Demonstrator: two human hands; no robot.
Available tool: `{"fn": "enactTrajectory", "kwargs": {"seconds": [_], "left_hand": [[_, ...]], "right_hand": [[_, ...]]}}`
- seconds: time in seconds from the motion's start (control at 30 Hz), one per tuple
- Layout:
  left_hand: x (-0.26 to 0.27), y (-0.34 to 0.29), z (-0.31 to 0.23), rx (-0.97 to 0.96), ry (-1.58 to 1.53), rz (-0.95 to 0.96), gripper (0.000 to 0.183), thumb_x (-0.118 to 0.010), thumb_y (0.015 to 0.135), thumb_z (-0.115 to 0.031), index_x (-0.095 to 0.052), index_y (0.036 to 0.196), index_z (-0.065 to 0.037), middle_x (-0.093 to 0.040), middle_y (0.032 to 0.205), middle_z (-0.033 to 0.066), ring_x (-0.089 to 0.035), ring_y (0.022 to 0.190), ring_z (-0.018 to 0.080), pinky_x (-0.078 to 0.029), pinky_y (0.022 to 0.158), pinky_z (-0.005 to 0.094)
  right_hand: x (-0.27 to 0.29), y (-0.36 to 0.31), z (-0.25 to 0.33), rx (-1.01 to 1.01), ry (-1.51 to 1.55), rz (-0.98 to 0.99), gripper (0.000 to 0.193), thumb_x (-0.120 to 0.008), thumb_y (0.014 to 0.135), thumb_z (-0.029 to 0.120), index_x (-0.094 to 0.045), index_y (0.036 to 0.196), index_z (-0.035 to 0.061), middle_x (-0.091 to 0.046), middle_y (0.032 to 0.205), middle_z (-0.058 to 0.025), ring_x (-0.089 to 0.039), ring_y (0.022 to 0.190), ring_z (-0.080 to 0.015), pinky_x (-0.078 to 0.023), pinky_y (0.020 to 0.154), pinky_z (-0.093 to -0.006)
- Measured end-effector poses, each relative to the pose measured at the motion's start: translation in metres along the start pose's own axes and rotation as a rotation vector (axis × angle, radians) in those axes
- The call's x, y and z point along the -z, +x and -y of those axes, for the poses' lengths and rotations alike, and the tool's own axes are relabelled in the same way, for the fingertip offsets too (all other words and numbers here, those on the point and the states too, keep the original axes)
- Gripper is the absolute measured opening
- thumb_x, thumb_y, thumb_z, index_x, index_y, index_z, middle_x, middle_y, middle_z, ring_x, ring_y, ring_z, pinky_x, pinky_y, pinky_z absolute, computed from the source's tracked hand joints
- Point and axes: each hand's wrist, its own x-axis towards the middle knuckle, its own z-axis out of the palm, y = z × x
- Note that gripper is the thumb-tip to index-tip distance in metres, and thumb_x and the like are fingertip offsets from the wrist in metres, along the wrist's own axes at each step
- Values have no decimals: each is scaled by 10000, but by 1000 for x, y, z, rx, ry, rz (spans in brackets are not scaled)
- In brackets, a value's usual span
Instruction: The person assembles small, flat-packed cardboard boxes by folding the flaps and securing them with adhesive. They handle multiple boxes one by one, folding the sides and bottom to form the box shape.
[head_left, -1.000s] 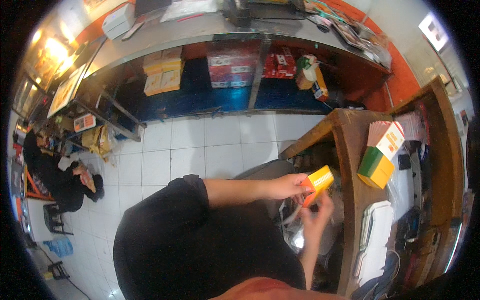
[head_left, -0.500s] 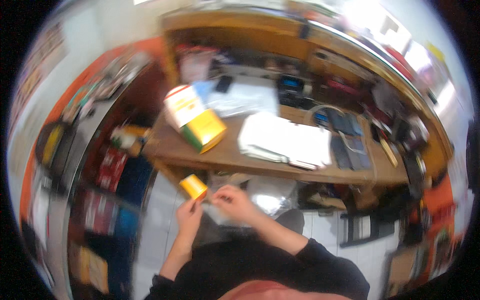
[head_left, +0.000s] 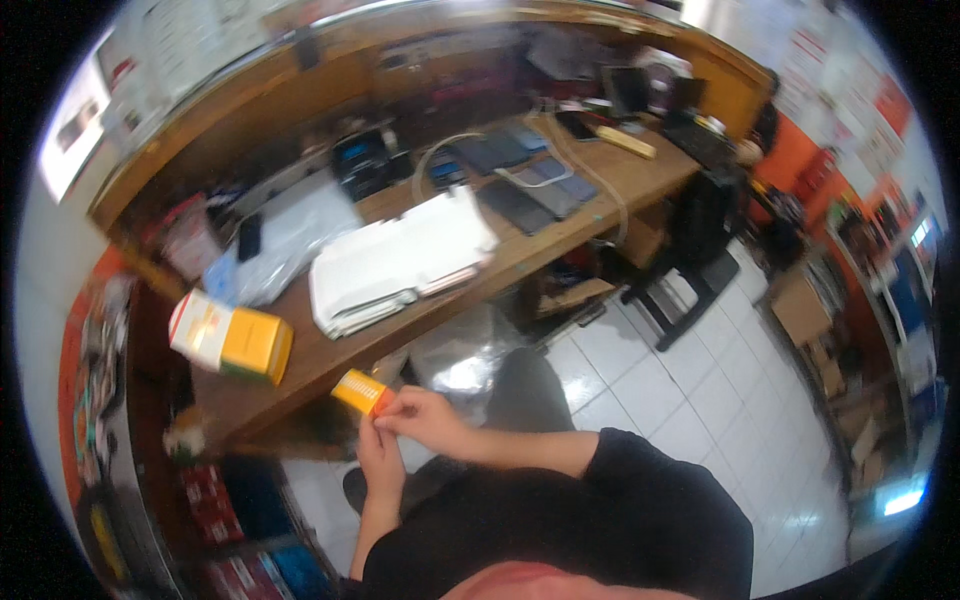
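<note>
Left hand (head_left: 378, 445) and right hand (head_left: 420, 415) both closed at the orange end of small yellow carton (head_left: 357, 391), just off worktop's (head_left: 310, 358) front edge; inside not visible. Yellow-and-white packaging (head_left: 228, 338): left front corner. White flat stack (head_left: 400, 260): along front edge.

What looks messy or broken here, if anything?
Nothing looks spilled or broken that I can see. The phones lie a bit crooked on the desk, with a white cable straggling over some, so that spot looks untidy.
</note>
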Motion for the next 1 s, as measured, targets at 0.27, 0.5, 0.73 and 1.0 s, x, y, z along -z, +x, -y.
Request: {"fn": "enactTrajectory", "kwargs": {"seconds": [0.27, 0.5, 0.73, 1.0], "left_hand": [[-15, 14, -4, -290, 204, 323, 301, -409, 933, -87, -517, 1192, 23, -604, 1062, 191, -608, 962, 288, -464, 826, 355], [-28, 18, -18, -310, 280, 551, 225, -437, 881, -44, -561, 1060, 10, -597, 971, 202, -561, 921, 369, -440, 817, 420], [-27, -2, 18, 67, 406, 786, 269, -563, 867, -172, -533, 1095, -33, -611, 980, 195, -583, 953, 370, -448, 822, 425], [10, 32, 11, 155, 635, 799, 185, -648, 803, -217, -659, 931, -84, -670, 870, 133, -644, 824, 302, -480, 713, 377]], "right_hand": [[43, -44, -3, 246, -335, 76, 301, -551, 866, 88, -536, 1155, 6, -483, 1138, -151, -512, 1052, -302, -427, 880, -343], [64, -68, 4, 102, -549, -51, 346, -612, 809, 112, -512, 1134, 45, -485, 1129, -143, -511, 1051, -334, -446, 863, -387], [77, -69, -42, -21, -794, 179, 244, -659, 760, 204, -605, 953, 65, -595, 921, -136, -553, 918, -343, -452, 776, -438], [108, -55, -49, -53, -635, 114, 140, -623, 773, 186, -636, 871, 87, -607, 890, -124, -578, 872, -300, -419, 793, -432]]}}
